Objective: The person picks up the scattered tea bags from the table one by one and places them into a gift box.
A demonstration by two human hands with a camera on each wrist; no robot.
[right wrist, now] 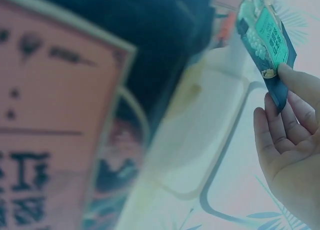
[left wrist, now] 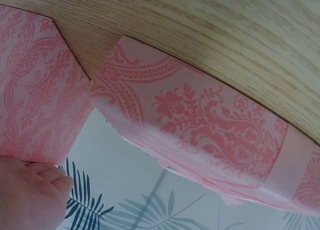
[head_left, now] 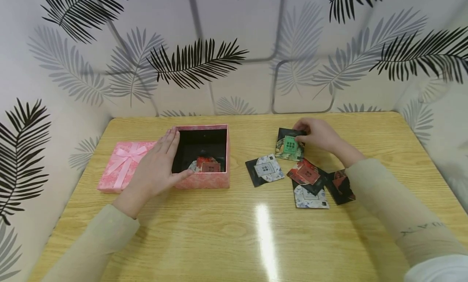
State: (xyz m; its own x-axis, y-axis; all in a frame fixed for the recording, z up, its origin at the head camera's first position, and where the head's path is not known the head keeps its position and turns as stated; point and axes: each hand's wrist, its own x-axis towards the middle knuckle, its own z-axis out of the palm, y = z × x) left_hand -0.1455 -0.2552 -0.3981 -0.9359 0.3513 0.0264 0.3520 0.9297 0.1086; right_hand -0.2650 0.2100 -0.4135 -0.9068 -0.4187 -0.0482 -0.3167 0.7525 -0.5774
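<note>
My left hand (head_left: pixel 157 166) lies along the left wall of an open pink patterned box (head_left: pixel 202 181), fingers straight, thumb over the front rim. In the left wrist view its fingers touch the pink box wall (left wrist: pixel 37 85). My right hand (head_left: pixel 319 135) pinches the right edge of a black sachet with a green label (head_left: pixel 290 145), thumb on its face; the right wrist view shows the green-labelled sachet (right wrist: pixel 272 37) tilted in the grip. Inside the box's dark interior lies a red-labelled sachet (head_left: pixel 211 166), with a pale one partly hidden beside it.
The pink lid with a ribbon bow (head_left: pixel 115 172) sits left of the box. A white-and-blue sachet (head_left: pixel 266 169) lies apart; a red sachet (head_left: pixel 308 174) overlaps another white-and-blue sachet (head_left: pixel 308 198). A dark red sachet (head_left: pixel 340 186) is partly under my right sleeve. Patterned cloth stands behind the table.
</note>
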